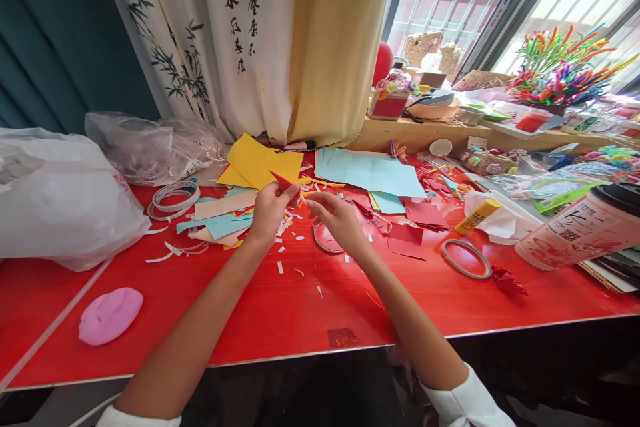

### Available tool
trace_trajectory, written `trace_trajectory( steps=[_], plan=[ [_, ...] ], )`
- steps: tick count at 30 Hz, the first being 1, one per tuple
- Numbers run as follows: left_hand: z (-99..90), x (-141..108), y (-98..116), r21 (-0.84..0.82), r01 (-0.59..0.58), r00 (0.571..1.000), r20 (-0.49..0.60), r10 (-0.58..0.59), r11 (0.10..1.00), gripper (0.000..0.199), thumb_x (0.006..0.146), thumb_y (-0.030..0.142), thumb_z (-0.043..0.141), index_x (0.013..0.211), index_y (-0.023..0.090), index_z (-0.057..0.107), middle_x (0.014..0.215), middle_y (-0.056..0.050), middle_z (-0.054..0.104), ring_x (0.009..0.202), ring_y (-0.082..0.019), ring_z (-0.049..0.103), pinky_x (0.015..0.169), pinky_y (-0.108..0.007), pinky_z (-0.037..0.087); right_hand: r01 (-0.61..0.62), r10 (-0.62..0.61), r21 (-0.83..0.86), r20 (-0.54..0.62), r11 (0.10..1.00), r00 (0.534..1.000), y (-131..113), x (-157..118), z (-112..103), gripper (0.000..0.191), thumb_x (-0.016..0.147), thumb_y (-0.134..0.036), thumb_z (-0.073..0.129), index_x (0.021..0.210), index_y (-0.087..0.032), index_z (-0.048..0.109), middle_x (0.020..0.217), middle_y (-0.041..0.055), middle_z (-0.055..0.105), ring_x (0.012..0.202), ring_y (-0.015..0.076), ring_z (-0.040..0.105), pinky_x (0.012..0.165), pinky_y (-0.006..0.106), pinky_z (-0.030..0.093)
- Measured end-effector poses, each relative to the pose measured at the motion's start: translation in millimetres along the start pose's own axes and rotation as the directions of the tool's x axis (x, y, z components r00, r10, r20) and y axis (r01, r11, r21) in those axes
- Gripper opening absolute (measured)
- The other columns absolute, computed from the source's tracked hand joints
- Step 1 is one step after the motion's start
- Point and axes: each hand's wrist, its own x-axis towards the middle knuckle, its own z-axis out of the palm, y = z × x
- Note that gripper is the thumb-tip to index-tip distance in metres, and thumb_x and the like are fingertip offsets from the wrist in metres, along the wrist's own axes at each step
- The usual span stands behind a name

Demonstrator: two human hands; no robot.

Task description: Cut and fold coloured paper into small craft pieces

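My left hand (270, 210) is closed on a pointed piece of folded red paper (281, 179), its tip sticking out up and to the left. Close beside it, my right hand (336, 215) has its fingertips pinched together at the paper's lower right end. Something small and pale shows at those fingertips, too small to name. Under the hands lie white paper scraps (281, 267) and a roll of tape (327, 240). Yellow paper sheets (263, 161) lie behind my left hand, and light blue sheets (373, 171) behind my right.
Tape rolls (174, 200) and a white plastic bag (65, 200) are on the left, with a pink lump (111, 315) in front. To the right are red paper squares (406, 240), a glue stick (479, 216), a tape ring (466, 258) and a large cup (583, 227).
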Motion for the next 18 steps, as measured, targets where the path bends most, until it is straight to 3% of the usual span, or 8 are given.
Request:
trace_trajectory(
  steps=[3, 8, 14, 16, 18],
  plan=[
    [0.9, -0.6, 1.2, -0.012, -0.004, 1.000, 0.016, 0.004, 1.000, 0.030, 0.063, 0.040, 0.067, 0.073, 0.013, 0.058, 0.064, 0.001, 0.056, 0.056, -0.009, 0.050, 0.057, -0.022, 0.043, -0.057, 0.056, 0.019, 0.068, 0.998, 0.996, 2.5, 0.5, 0.3, 0.026, 0.081, -0.042, 0.049, 0.078, -0.018, 0.056, 0.068, 0.0005, 0.060, 0.059, 0.0120, 0.060, 0.058, 0.023, 0.046],
    [1.9, -1.1, 5.7, -0.074, 0.059, 0.997, 0.059, -0.055, 0.996, 0.029, 0.060, 0.036, 0.071, 0.072, 0.012, 0.061, 0.068, -0.001, 0.059, 0.063, -0.011, 0.054, 0.061, -0.023, 0.045, -0.064, 0.064, -0.004, 0.067, 0.998, 0.996, 4.9, 0.5, -0.9, 0.025, 0.080, -0.040, 0.051, 0.069, -0.018, 0.053, 0.062, -0.0012, 0.057, 0.053, 0.0117, 0.059, 0.055, 0.023, 0.044],
    [0.9, -0.2, 2.0, -0.088, 0.049, 0.999, -0.012, -0.051, 0.995, 0.031, 0.058, 0.038, 0.072, 0.063, 0.012, 0.058, 0.058, 0.000, 0.057, 0.056, -0.010, 0.053, 0.059, -0.024, 0.044, -0.020, 0.014, 0.064, 0.099, 0.998, 0.995, -5.7, -2.9, 1.0, 0.029, 0.077, -0.043, 0.055, 0.094, -0.020, 0.058, 0.075, 0.0001, 0.060, 0.061, 0.0110, 0.059, 0.058, 0.023, 0.046],
    [0.1, 0.0, 1.3, -0.106, 0.073, 0.997, 0.002, -0.073, 0.992, 0.032, 0.060, 0.040, 0.070, 0.066, 0.011, 0.058, 0.060, -0.001, 0.058, 0.057, -0.010, 0.054, 0.059, -0.023, 0.045, 0.011, -0.012, 0.018, 0.074, 1.000, 0.997, -8.3, -0.1, -9.7, 0.031, 0.079, -0.045, 0.051, 0.095, -0.020, 0.058, 0.080, 0.0016, 0.062, 0.065, 0.0114, 0.059, 0.060, 0.023, 0.046],
    [-1.4, 1.1, 0.7, -0.103, 0.098, 0.995, 0.005, -0.098, 0.990, 0.034, 0.062, 0.042, 0.069, 0.071, 0.011, 0.059, 0.061, 0.000, 0.057, 0.054, -0.009, 0.053, 0.054, -0.021, 0.043, 0.014, -0.017, -0.131, -0.018, 0.991, 1.000, -5.4, 5.0, -31.6, 0.032, 0.082, -0.045, 0.046, 0.097, -0.020, 0.059, 0.085, 0.0032, 0.063, 0.070, 0.0124, 0.059, 0.063, 0.024, 0.045]
  ],
)
